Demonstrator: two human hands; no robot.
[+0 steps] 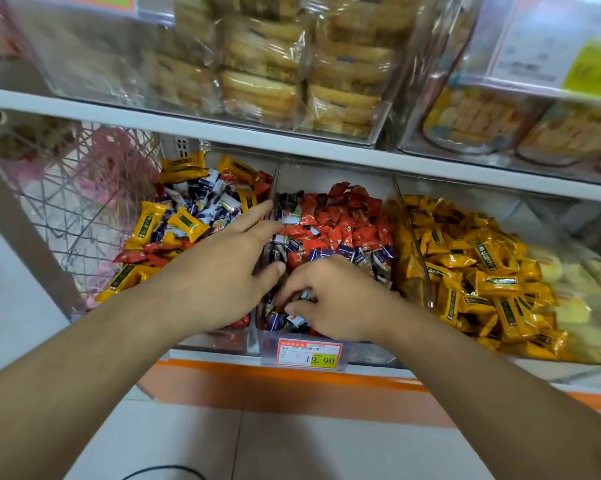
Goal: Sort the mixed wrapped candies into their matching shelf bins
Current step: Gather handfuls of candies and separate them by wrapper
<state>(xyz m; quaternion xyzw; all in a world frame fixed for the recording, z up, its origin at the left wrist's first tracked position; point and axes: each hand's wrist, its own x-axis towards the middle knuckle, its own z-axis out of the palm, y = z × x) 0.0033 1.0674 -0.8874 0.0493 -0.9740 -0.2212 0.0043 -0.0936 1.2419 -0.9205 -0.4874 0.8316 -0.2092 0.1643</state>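
Both hands work at the near end of the middle bin (326,181), a clear-walled tray that holds mostly red candies (344,223) with blue-and-white candies (326,252) strewn over its near half — strays, by the look of it, that belong elsewhere. The right hand (337,299) is curled down into that near corner, its fingertips pinching one or more of the blue-and-white wrappers; how many it has, I cannot tell. The left hand (222,268) lies flat with fingers straight and spread, reaching over the divider (275,181) between the middle bin and the left bin (174,216), touching the wrappers there and holding nothing — probably steadying or raking the heap. The left bin is the jumble: yellow, red and blue-and-white pieces together. To the right, the yellow candies (472,271) sit sorted in a bin of their own. A price tag (309,353) hangs on the near shelf edge below the hands.
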